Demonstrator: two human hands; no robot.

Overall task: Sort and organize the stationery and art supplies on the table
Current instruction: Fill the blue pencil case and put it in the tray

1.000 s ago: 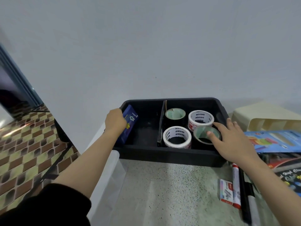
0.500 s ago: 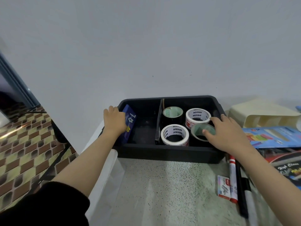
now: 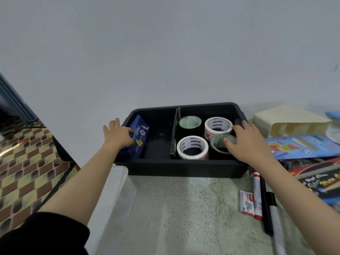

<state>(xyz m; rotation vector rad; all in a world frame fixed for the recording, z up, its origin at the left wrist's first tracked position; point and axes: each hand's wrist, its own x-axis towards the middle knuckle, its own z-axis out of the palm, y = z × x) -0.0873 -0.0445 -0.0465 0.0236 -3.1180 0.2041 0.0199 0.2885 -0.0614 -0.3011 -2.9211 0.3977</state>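
Observation:
A black bin [image 3: 184,168] stands against the wall, split by a divider [image 3: 174,133]. In its left part a blue box [image 3: 139,142] leans on the left wall. My left hand [image 3: 117,135] rests on the box's upper edge with fingers spread over the bin rim. The right part holds several tape rolls: a black roll with a green core [image 3: 184,123], two white printed rolls [image 3: 218,124] [image 3: 185,144], and a dark green-cored roll [image 3: 217,142] at the front right. My right hand [image 3: 248,142] grips this last roll, thumb inside its core.
Right of the bin lie a cream organiser [image 3: 290,122], a blue marker pack [image 3: 303,146] and a dark chalk box [image 3: 322,179]. A red-and-white marker [image 3: 257,194], a small staples box [image 3: 247,203] and a black pen [image 3: 265,205] lie below. A clear plastic tub [image 3: 114,190] sits at the table's left edge.
My left hand has loosened from a closed hold on the blue box to spread fingers. My right thumb has slid into the front right roll's core.

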